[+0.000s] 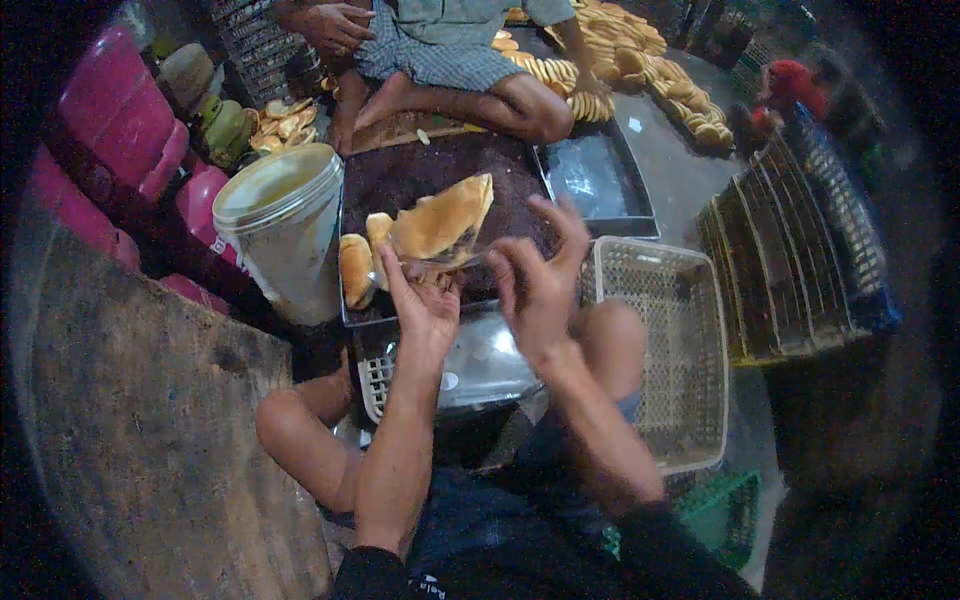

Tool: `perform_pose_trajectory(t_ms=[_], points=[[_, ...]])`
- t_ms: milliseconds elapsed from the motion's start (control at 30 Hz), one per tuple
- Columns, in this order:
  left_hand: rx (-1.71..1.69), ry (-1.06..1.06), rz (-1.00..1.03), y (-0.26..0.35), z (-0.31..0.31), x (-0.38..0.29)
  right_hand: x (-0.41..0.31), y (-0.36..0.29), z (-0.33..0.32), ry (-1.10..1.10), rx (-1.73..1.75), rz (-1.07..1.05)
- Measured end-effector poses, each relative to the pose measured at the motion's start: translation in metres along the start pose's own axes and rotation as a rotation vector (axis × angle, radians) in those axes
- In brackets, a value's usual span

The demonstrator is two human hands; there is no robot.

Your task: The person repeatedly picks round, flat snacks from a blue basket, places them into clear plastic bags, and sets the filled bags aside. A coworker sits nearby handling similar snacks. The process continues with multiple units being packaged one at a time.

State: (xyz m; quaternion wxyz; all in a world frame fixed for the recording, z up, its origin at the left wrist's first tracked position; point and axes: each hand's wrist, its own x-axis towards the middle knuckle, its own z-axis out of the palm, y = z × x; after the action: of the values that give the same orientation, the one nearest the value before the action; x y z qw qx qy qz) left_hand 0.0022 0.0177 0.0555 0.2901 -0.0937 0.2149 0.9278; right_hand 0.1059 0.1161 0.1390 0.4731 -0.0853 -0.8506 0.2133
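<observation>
My left hand [427,300], palm up, holds a clear plastic bag with a piece of golden bread [442,217] in it. The bread stands tilted over a dark tray [510,161]. My right hand [544,277] is blurred, its thumb and forefinger pinched at the bag's right edge and its other fingers spread. Just left of the bagged bread, a bread roll [355,270] lies at the tray's left corner, and a smaller bread piece [379,225] is partly hidden behind my left hand. Beneath my wrists is a stack of clear plastic sheets or bags [487,360].
A white bucket [281,225] stands left of the tray. At right are a plastic crate [720,360], a metal tray [600,180] and a rack [787,255]. Another person [465,67] sits opposite, a hand on sliced bread [592,105]. A wooden board [165,420] lies at left.
</observation>
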Motion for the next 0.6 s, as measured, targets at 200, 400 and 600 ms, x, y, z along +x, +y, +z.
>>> perform_pose_trajectory(t_ms=[200,400,600], points=[[0.263,0.016,-0.033,-0.082,0.033,0.000,-0.009,0.029,-0.084,-0.119,-0.298,-0.149],[0.994,-0.372,0.041,-0.101,0.062,0.014,0.009,0.183,-0.088,-0.573,-0.168,0.397],[2.420,-0.435,-0.668,-0.032,-0.006,-0.003,-0.130,0.376,-0.091,-0.362,-0.167,0.955]])
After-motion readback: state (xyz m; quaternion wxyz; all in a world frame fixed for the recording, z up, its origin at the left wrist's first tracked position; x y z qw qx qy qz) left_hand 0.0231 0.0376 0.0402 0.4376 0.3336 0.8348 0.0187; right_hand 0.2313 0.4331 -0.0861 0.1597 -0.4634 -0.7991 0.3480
